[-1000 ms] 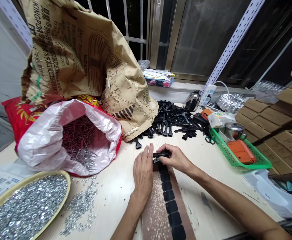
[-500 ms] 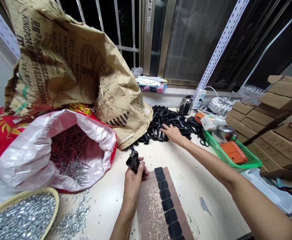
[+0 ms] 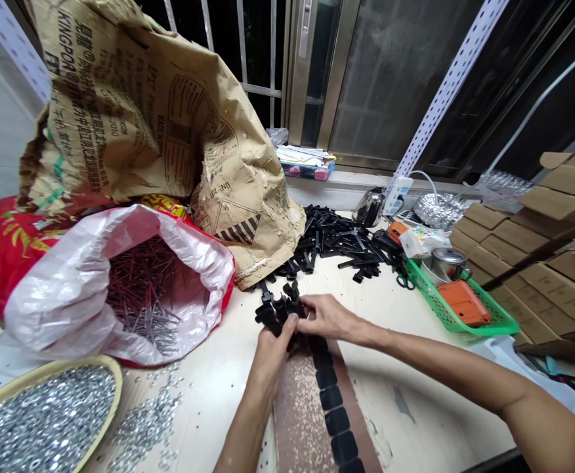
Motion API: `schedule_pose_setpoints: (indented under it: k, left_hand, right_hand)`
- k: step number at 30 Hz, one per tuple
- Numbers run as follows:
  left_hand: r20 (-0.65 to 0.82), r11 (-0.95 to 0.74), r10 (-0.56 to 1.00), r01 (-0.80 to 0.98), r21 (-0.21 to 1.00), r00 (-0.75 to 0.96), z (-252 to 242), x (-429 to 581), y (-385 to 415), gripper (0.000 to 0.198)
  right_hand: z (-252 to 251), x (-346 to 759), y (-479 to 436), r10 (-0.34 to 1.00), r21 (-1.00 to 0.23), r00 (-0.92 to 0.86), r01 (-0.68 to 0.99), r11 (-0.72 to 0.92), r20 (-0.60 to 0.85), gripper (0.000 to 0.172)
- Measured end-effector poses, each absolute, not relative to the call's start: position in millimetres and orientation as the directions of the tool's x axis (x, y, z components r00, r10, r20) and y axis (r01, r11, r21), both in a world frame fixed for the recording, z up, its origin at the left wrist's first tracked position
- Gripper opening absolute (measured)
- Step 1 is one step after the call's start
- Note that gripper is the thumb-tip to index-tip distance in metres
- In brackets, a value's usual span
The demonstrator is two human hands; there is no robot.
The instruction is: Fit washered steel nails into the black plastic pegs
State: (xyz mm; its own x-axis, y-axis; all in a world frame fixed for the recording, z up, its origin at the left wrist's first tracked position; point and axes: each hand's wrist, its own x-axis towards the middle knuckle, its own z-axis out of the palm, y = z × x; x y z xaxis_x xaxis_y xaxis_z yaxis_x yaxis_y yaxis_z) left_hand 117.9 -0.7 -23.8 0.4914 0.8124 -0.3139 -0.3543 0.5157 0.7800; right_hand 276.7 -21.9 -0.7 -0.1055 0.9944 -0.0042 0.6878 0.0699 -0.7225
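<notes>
Brown paper makes up the tall sack (image 3: 144, 112) at the back left. In front of it a red bag with a white liner (image 3: 71, 289) lies open, full of nails (image 3: 140, 289). A woven tray (image 3: 114, 382) at the near left holds silver washers (image 3: 41, 420), with more of them spilled beside it. The green basket (image 3: 428, 286) on the right carries an orange tool (image 3: 459, 302) and a metal tin (image 3: 447, 263).

The left hand (image 3: 274, 347) is curled round a bunch of black plastic pieces (image 3: 276, 309), which stick out above its fingers. The right hand (image 3: 324, 318) pinches the same bunch from the right, thumb touching the left thumb. They work just above the far end of a brown strip (image 3: 302, 420) lined with black pads.

A loose pile of black parts (image 3: 337, 240) lies beyond the hands. Bare table (image 3: 415, 394) spreads to the right, up to the basket and the cardboard boxes (image 3: 528, 243).
</notes>
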Motion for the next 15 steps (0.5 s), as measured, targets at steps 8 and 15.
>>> schedule_pose_setpoints:
  k: [8,15]
  left_hand:
    - [-0.296,0.470,0.848,-0.364,0.805,0.440,-34.9,125.1,-0.7,0.033]
    - [-0.248,0.344,0.919,-0.321,0.882,0.306,-33.0,121.3,0.8,0.032]
  right_hand:
    - [10.5,296.6,14.8,0.959,-0.798,-0.046,0.566,-0.204,-0.278,0.016]
    - [-21.6,363.7,97.7,0.764,-0.648,0.573,0.468,-0.602,-0.296,0.042]
